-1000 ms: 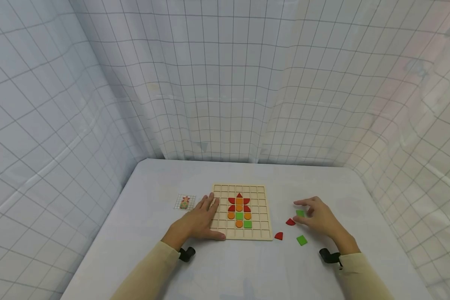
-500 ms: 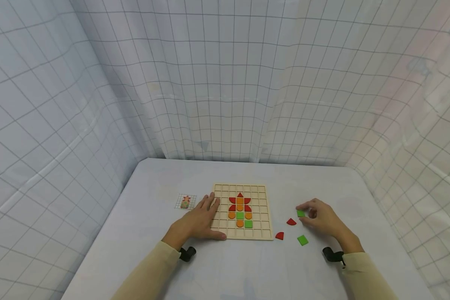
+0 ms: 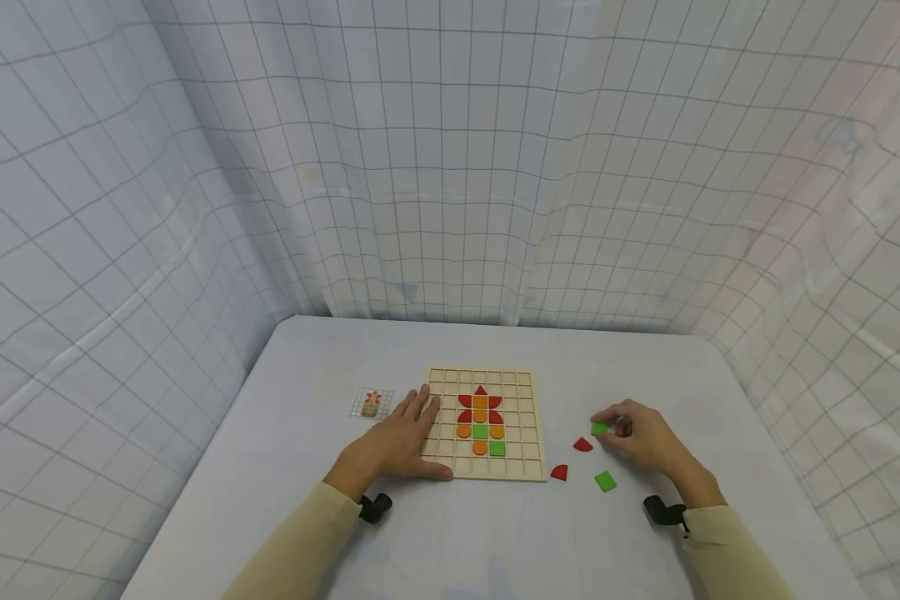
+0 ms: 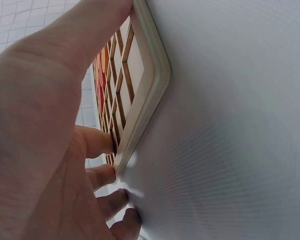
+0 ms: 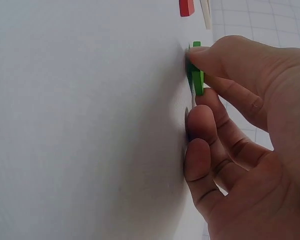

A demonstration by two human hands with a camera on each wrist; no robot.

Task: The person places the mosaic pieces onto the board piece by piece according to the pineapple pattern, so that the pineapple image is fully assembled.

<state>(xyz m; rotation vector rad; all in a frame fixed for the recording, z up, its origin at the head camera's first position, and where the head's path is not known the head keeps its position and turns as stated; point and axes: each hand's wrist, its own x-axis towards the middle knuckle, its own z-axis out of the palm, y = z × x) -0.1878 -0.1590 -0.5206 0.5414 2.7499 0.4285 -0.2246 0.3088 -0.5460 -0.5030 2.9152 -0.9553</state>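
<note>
My left hand (image 3: 397, 442) rests, fingers spread, on the left side of a wooden grid board (image 3: 521, 417), its thumb at the front edge. Set in the board's cells are red, orange and green pieces, among them a green square (image 3: 497, 448) and an orange disc (image 3: 480, 447). Right of the board, my right hand (image 3: 641, 437) pinches a green square tile (image 5: 199, 82) between thumb and fingers. The right wrist view has the tile slightly tilted, close to the tabletop. Nearby lie two red quarter-circle pieces, one red piece (image 3: 582, 444) closest to the hand, and another green square tile (image 3: 606, 481).
A small pattern card (image 3: 372, 403) with a coloured figure lies left of the board, beside the left fingertips. White cloth (image 3: 330, 550) covers the table. Gridded white curtains (image 3: 450, 183) enclose its back and sides.
My right hand's thumb and fingers have closed on the green square tile and shifted it slightly left. The left hand stays in place on the board.
</note>
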